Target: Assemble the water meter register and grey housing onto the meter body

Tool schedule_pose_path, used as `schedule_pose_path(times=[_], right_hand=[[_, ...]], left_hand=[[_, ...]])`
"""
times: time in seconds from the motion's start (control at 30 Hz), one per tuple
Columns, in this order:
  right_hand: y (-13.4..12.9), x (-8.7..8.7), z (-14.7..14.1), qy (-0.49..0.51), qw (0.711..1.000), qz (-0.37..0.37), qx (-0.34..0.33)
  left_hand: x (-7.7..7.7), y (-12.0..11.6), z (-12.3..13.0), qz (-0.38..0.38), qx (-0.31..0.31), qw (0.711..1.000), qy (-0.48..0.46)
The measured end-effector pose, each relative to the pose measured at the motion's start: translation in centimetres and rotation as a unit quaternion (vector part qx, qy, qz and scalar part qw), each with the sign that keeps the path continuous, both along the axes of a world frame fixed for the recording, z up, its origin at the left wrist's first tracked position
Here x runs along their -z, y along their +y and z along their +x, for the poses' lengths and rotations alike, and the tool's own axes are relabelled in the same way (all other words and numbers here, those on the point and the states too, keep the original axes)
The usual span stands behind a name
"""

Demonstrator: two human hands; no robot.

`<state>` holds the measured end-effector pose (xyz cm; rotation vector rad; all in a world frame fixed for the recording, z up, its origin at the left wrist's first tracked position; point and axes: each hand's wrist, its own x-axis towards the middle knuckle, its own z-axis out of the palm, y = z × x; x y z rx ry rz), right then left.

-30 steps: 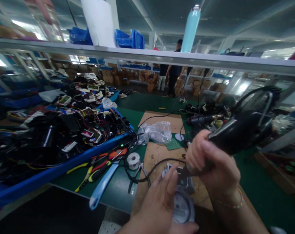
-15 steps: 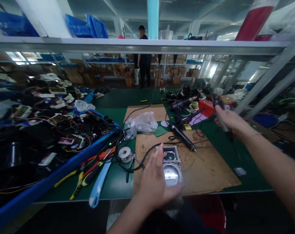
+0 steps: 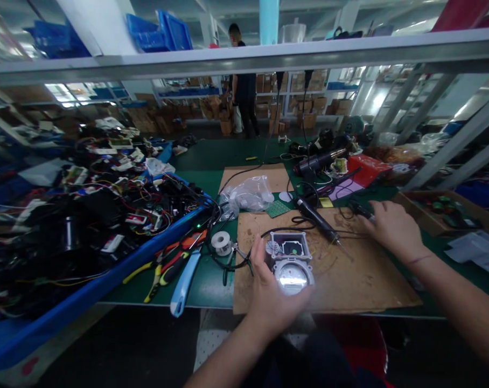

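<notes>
A grey metal housing [image 3: 292, 277], with a round chamber below a square one with wires inside, lies at the front of the brown board [image 3: 361, 283]. My left hand [image 3: 271, 296] braces it, fingers along its left side and thumb at its lower edge. At the board's right, my right hand [image 3: 396, 229] has its fingers around a dark handheld tool [image 3: 361, 210], apparently an electric screwdriver, low over the surface; the hand partly covers it. Another black electric screwdriver [image 3: 317, 220] lies on the board between that hand and the housing, its thin bit pointing right and toward me.
To the left stands a blue tray [image 3: 147, 258] heaped with wired parts. Pliers [image 3: 159, 275], a light-blue-handled tool [image 3: 186, 283] and a solder spool [image 3: 221, 243] lie beside it. Behind the board are a plastic bag [image 3: 248, 196] and green circuit board [image 3: 277, 209]. A shelf [image 3: 228, 62] spans above.
My right hand has lowered the tool from upright in the air toward the board's right side. My left hand stays at the housing. The camera view has shifted.
</notes>
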<state>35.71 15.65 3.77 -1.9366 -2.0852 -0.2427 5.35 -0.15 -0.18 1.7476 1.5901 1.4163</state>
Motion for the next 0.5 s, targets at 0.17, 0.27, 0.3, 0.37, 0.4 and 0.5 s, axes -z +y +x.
schedule_pose_path(times=[0.17, 0.27, 0.3, 0.37, 0.4, 0.5], right_hand=[[-7.3, -3.2, -8.2, 0.156, 0.926, -0.109, -0.326], [-10.2, -2.5, -11.5, 0.173, 0.91, -0.079, -0.369], [-10.5, -2.0, -12.0, 0.17, 0.913, -0.053, -0.367], [-10.4, -1.3, -12.2, 0.162, 0.92, -0.003, -0.357], [-10.2, -1.1, -12.1, 0.157, 0.922, 0.013, -0.353], [-9.5, -0.7, -11.6, 0.14, 0.923, 0.04, -0.357]], left_hand=[[1.1, -0.7, 0.4, 0.14, -0.105, 0.982, 0.07], [1.8, -0.2, 0.2, 0.187, -0.084, 0.97, 0.132], [2.0, 0.0, 0.1, 0.202, -0.069, 0.965, 0.152], [2.2, 0.5, 0.0, 0.235, -0.054, 0.954, 0.178], [2.3, 0.8, 0.1, 0.251, -0.057, 0.95, 0.179], [3.0, 1.4, 0.7, 0.291, -0.111, 0.942, 0.128]])
